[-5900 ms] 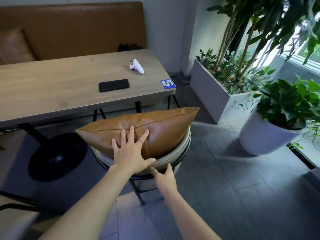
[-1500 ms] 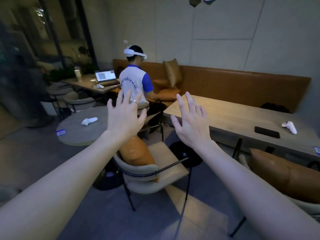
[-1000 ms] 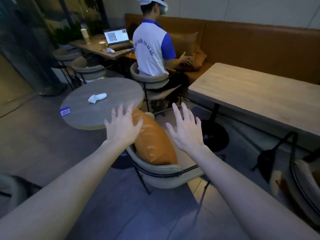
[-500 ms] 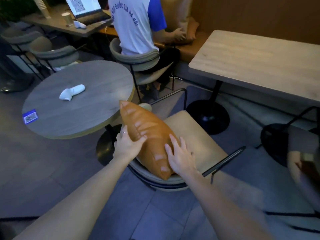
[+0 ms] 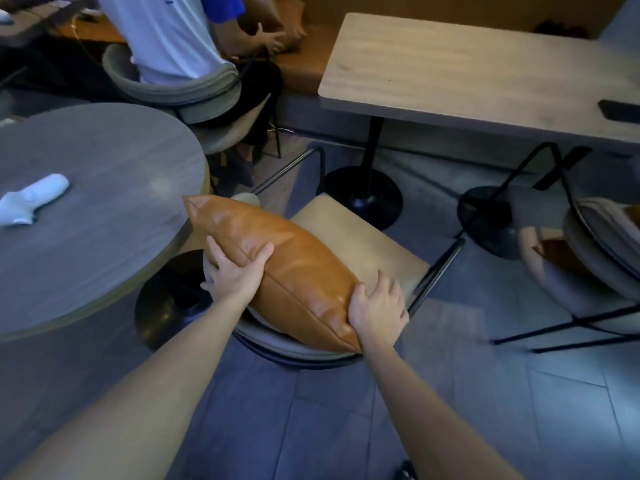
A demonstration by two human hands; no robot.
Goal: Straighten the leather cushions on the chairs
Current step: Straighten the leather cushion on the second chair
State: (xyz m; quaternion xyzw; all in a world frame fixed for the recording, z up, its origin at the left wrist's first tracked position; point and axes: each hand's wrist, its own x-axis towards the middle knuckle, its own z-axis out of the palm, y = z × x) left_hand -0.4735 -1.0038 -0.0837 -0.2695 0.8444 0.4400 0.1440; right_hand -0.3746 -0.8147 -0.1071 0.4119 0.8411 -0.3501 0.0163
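A tan leather cushion (image 5: 298, 268) stands on edge against the curved backrest of a beige chair (image 5: 360, 244), slanting from upper left to lower right. My left hand (image 5: 235, 271) grips its top seam near the middle, thumb on the front face, fingers behind. My right hand (image 5: 377, 310) clasps the cushion's lower right corner. Another chair (image 5: 588, 268) at the right edge holds a second tan cushion (image 5: 561, 254), mostly hidden and blurred.
A round grey table (image 5: 86, 209) with a white controller (image 5: 31, 199) stands close on the left. A rectangular wooden table (image 5: 467, 71) with a black phone (image 5: 620, 110) is behind. A seated person (image 5: 166, 32) in a white and blue shirt occupies a chair beyond.
The view has dipped closer to the chair. My right hand slid from the cushion's front face to its lower right corner, and my left hand shifted up onto the top seam.
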